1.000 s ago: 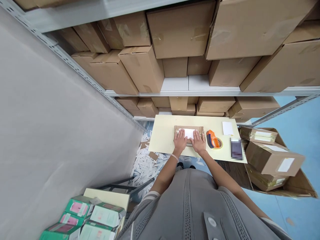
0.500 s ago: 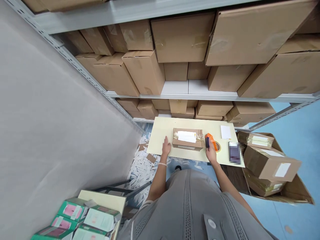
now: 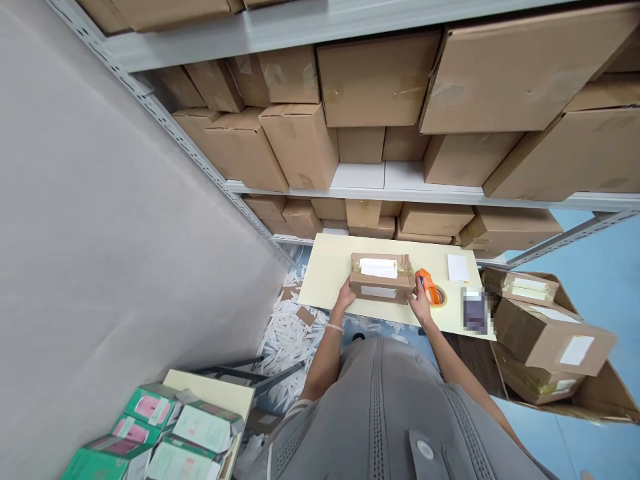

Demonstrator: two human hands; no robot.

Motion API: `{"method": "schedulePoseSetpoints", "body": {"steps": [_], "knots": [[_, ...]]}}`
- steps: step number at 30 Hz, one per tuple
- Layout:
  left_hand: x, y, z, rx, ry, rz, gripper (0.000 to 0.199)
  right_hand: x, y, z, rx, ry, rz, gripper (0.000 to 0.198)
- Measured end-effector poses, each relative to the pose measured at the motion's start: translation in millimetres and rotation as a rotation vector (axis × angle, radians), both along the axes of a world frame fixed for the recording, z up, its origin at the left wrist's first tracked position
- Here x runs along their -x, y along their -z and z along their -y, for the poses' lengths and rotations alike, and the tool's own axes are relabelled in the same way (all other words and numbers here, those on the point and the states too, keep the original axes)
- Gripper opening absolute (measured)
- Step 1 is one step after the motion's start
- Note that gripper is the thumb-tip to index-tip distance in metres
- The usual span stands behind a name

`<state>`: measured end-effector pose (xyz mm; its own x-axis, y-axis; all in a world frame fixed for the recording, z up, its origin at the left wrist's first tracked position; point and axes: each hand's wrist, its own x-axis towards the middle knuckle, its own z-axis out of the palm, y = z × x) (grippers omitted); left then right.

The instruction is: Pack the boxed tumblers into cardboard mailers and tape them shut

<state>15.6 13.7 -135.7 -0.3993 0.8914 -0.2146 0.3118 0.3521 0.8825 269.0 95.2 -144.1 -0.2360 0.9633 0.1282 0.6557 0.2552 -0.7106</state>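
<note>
A taped cardboard box (image 3: 383, 279) with white labels on its top and front is at the pale table (image 3: 325, 267), its front face tipped a little toward me. My left hand (image 3: 345, 295) grips its left end. At its right end, my right hand (image 3: 420, 304) has its fingers against the cardboard. Just beside that hand lies an orange tape dispenser (image 3: 427, 283) with a roll of tape (image 3: 440, 297), released on the tabletop.
A white paper (image 3: 457, 268) and a blurred dark phone-like item (image 3: 475, 313) lie to the right. An open carton (image 3: 613, 387) holds several parcels beside the table. Ahead stands a shelf (image 3: 360, 193) of boxes; green boxes (image 3: 150, 407) sit lower left; paper scraps (image 3: 280, 340) litter the floor.
My right hand has let go of the tape dispenser and moved onto the box's right end. My left hand has closed on the left end. The box's front has tipped up into view.
</note>
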Motion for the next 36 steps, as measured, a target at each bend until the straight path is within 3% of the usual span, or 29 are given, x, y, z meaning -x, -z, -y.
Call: {"method": "schedulePoseSetpoints", "body": {"steps": [4, 7, 12, 17, 25, 28, 33, 36], "knots": [[1.8, -3.4, -9.4, 0.028, -0.053, -0.004, 0.063, 4.4, -8.3, -2.0, 0.043, 0.061, -0.206, 0.063], [3.1, -7.5, -17.9, -0.063, -0.089, 0.055, 0.056, 5.5, -9.7, -9.7, 0.057, 0.150, -0.307, 0.060], [5.2, -5.7, -30.3, -0.153, -0.209, 0.216, 0.050, 3.4, 3.1, -23.5, 0.146, 0.251, -0.393, 0.052], [10.5, 4.1, -35.1, -0.103, -0.228, 0.220, 0.053, 4.3, 22.2, -29.2, 0.223, 0.216, -0.364, 0.049], [12.5, 14.2, -43.9, -0.063, -0.210, 0.249, 0.056, 15.6, 32.2, -42.7, 0.370, 0.116, -0.410, 0.072], [13.3, 17.8, -37.5, -0.054, -0.225, 0.287, 0.054, 11.0, 38.1, -40.1, 0.456, 0.106, -0.430, 0.078], [13.8, 26.7, -10.8, -0.034, -0.328, 0.372, 0.057, -6.8, 59.4, -23.2, 0.476, 0.207, -0.480, 0.075], [8.1, 31.4, 2.9, -0.013, -0.328, 0.391, 0.065, -13.6, 69.5, -13.4, 0.501, 0.193, -0.493, 0.070]]}}
